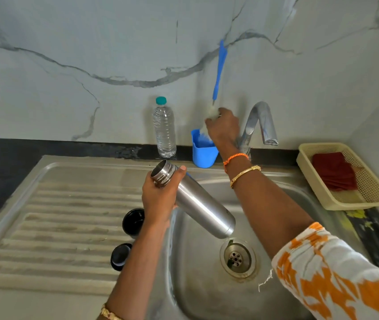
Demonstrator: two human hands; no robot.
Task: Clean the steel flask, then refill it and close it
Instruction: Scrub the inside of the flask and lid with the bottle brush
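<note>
**Open steel flask held over a sink while the other hand lifts a bottle brush**

No brand, label or writing can be read on anything here.

The steel flask is a smooth, brushed-metal cylinder with a threaded neck and no lid. It is tilted over the basin of the stainless sink, open mouth up and to the left, base down near the round drain. The left hand holds it just below the neck, fingers curled round the body and the thumb lying along the threads.

The right hand is raised near the chrome tap, fingers closed round the pale bristled part of a bottle brush whose thin blue plastic handle points up against the marble-patterned wall. The hand is blurred, so the exact finger positions cannot be told. Just below it stands a blue plastic cup on the dark worktop, beside a clear ribbed plastic water bottle with a teal cap.

Two round black caps rest on the sink's ridged draining board, near the left wrist. To the right, a cream mesh plastic basket holds a dark red cloth.
</note>
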